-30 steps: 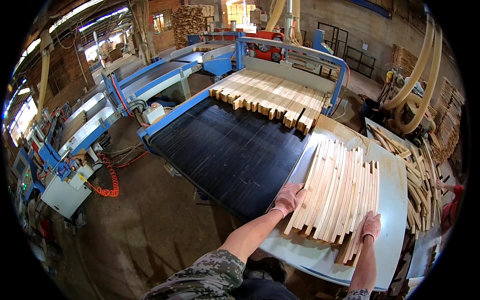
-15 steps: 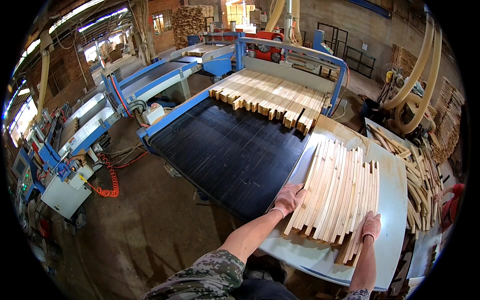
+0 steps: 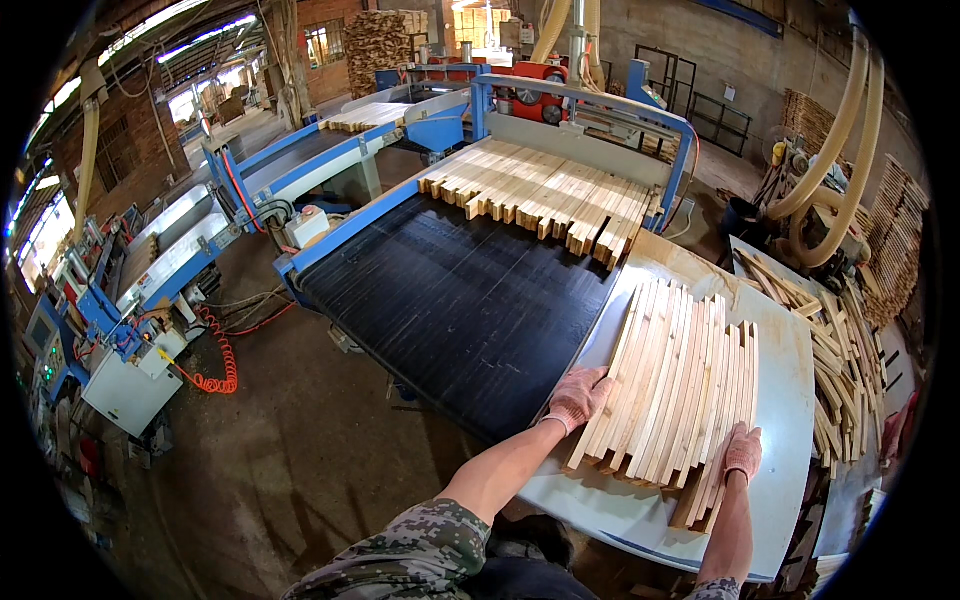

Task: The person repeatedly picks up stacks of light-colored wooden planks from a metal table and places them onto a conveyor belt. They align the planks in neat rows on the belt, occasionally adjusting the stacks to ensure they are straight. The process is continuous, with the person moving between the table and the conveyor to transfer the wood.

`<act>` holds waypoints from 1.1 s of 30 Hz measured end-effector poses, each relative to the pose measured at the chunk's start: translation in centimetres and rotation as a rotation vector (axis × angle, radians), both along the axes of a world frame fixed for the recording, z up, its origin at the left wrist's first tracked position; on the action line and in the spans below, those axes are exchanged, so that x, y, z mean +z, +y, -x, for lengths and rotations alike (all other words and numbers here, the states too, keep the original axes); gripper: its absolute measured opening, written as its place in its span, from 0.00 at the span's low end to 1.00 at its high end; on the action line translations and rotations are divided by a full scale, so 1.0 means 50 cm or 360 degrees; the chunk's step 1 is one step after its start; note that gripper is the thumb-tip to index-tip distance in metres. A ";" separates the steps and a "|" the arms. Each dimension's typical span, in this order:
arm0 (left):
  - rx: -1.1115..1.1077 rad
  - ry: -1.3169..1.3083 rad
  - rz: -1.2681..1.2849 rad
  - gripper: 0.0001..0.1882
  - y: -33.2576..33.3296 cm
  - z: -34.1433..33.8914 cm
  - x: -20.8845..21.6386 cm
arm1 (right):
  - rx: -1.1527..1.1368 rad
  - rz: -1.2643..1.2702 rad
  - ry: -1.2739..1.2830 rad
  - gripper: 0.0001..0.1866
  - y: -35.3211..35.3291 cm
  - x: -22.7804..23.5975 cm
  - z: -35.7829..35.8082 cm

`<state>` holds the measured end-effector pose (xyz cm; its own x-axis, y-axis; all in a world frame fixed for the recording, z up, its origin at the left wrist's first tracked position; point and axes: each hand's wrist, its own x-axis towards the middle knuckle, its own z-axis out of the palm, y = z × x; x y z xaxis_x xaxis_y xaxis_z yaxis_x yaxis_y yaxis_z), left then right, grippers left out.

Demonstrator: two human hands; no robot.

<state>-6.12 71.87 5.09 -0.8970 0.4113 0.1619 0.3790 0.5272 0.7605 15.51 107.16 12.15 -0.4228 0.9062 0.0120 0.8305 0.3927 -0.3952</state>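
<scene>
Dark belt (image 3: pixel 460 310) at left, a timber row (image 3: pixel 540 190) across its far end. Gloved left hand (image 3: pixel 580 398) against the left edge of the wooden strips (image 3: pixel 665 390), batch lying on the pale desk (image 3: pixel 787 400); right hand (image 3: pixel 743 452) at their right edge — finger closure on both: cannot tell. Step seems to be bracing the batch; ends uneven — next move likely calls for even inward pressure.

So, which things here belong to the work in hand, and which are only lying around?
In the work:
Wooden strips, side by side
Left hand and right hand, at their opposite sides
Pale table beneath
Black belt alongside, probably: it bears similar strips

Apparently lying about:
Loose strips heaped at right
Stacked wood at the back
</scene>
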 end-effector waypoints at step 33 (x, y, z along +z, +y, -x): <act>-0.0053 -0.0010 0.0002 0.31 -0.010 -0.007 0.027 | -0.0024 0.0114 0.0001 0.42 -0.036 0.045 0.002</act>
